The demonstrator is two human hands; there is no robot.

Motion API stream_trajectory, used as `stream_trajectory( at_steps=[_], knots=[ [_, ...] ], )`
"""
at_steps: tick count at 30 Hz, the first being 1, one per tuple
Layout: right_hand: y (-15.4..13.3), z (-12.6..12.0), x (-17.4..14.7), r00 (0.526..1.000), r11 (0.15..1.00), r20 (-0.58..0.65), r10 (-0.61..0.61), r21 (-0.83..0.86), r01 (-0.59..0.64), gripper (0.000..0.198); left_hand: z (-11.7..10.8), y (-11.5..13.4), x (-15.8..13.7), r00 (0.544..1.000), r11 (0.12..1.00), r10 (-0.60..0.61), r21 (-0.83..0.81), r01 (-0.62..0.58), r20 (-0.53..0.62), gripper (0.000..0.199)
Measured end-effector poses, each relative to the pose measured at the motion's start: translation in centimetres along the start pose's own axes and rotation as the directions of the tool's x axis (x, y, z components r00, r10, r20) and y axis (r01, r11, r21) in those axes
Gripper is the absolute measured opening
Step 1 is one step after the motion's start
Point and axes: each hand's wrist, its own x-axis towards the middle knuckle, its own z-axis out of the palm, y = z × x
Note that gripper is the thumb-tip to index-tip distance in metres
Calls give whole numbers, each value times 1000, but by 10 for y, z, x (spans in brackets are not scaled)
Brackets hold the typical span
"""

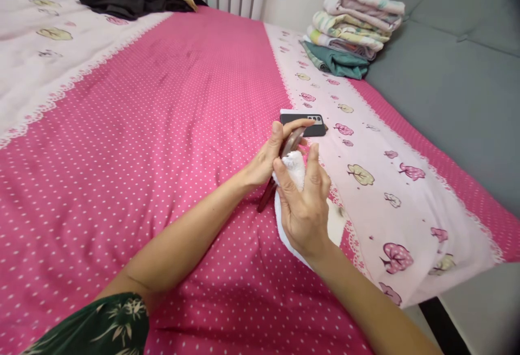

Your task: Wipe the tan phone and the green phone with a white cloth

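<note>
Between two hands (265, 157) (306, 209), apparently one cloth (296, 168)

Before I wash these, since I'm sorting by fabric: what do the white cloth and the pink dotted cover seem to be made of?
White cloth: probably terry cotton or microfiber, matte, with a fuzzy, raised pile. Pink dotted cover: thin textile, perhaps cotton or a blend, matte, with soft creases.

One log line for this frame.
left hand: holds red-handled object | right hand: holds white cloth | phone: on bed, beyond hands
</note>
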Motion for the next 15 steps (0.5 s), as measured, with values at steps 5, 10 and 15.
stream_trajectory(
  at_steps=[5, 10, 15],
  knots=[
    [3, 3, -4, 993, 1000, 116, -21, 12, 19, 74, -12, 8, 2, 992, 996, -75, -50, 70, -105, 52],
    [2, 3, -5, 976, 998, 215, 32, 42, -41, 55, -12, 13, 4, 942, 982, -168, -137, 133, -291, 46],
    [5, 1, -3, 963, 997, 268, -16, 77, -5, 52, -25, 7, 9, 934, 990, -131, -87, 108, -333, 53]
  ],
)
